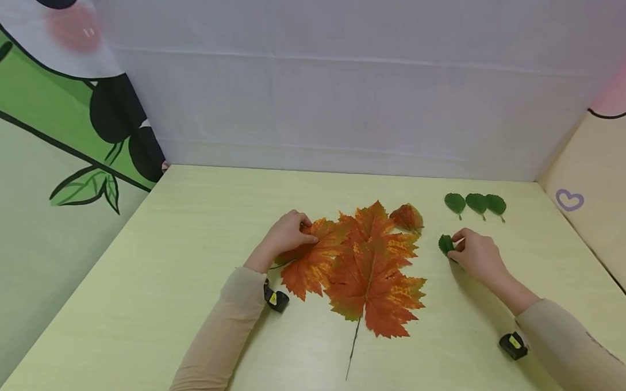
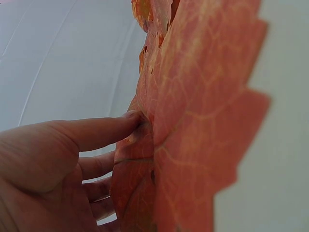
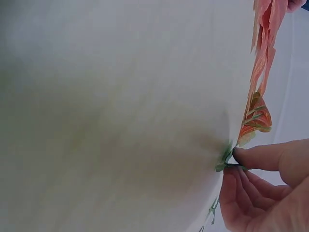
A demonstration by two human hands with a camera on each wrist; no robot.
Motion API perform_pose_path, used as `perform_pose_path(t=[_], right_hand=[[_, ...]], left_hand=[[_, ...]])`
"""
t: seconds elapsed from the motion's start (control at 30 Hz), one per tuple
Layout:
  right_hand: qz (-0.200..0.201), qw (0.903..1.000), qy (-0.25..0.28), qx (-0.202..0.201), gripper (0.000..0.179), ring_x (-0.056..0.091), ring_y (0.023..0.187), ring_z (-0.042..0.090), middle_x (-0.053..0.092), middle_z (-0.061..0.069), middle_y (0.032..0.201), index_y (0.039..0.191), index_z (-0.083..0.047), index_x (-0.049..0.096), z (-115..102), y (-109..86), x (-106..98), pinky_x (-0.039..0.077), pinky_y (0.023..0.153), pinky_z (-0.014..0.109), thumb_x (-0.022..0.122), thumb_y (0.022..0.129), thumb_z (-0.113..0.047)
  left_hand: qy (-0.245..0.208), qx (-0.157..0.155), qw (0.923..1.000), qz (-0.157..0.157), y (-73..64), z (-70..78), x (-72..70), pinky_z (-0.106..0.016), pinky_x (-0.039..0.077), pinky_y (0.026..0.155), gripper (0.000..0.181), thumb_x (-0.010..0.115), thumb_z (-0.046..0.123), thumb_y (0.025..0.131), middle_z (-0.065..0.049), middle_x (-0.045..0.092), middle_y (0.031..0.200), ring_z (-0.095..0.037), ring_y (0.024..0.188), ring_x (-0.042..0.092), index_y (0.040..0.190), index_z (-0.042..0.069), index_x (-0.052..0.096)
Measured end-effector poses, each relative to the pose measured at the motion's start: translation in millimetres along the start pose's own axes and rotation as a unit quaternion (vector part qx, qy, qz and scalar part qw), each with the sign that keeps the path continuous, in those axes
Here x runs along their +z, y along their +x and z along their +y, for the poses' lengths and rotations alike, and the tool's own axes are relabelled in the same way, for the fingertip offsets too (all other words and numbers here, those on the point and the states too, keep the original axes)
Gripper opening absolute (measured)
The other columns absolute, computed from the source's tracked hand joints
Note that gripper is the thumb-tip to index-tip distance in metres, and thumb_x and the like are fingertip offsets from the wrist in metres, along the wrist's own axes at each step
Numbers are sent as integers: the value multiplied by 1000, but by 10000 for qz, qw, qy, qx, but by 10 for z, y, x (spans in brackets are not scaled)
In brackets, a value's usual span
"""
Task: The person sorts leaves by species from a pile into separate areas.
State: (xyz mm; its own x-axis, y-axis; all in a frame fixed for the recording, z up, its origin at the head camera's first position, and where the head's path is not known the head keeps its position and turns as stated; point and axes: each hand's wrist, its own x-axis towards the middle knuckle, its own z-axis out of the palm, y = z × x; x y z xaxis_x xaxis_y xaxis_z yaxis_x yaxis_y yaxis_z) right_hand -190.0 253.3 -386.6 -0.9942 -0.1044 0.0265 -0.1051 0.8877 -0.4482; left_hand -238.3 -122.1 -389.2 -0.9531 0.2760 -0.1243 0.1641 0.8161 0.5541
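My left hand pinches an orange maple leaf at its left side, thumb on top and the other fingers behind it. In the left wrist view the thumb presses against the veined surface of the red-orange leaf. Two more maple leaves overlap to its right, one with a long dark stem pointing toward me. On the right, my right hand holds a small green leaf between thumb and fingertips, low over the table. The right wrist view shows this green leaf edge-on.
Three small green leaves lie in a row at the back right of the table. A folded or curled orange-green leaf sits behind the maple leaves. Black wrist cameras hang beneath both sleeves. A pale cloth wall rises behind the table.
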Motion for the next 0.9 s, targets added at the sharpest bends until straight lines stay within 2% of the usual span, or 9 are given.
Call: perform_pose_path(t=[0.3,0.6,0.9], right_hand=[[216,9996,117,155,26,59,70,31,63,23,86,99,9,57,98,186,-26,45,61,41,62,82,-9],[539,9967,360,481,28,58,80,38,63,26,92,98,8,56,161,498,-26,44,66,44,63,82,-15],[753,9942,345,684,29,54,87,41,59,27,97,100,9,56,141,784,-2,41,78,51,62,84,-14]], left_hand=[[-5,-8,10000,37,15,-7,10,-39,43,88,36,69,26,81,-14,53,109,-28,98,52,106,2,60],[1,-13,10000,29,12,-5,17,-39,43,88,36,69,26,81,-14,53,110,-28,97,52,106,2,60],[2,-36,10000,-2,20,-3,22,-40,43,88,36,68,26,82,-14,52,110,-28,98,52,107,2,60]])
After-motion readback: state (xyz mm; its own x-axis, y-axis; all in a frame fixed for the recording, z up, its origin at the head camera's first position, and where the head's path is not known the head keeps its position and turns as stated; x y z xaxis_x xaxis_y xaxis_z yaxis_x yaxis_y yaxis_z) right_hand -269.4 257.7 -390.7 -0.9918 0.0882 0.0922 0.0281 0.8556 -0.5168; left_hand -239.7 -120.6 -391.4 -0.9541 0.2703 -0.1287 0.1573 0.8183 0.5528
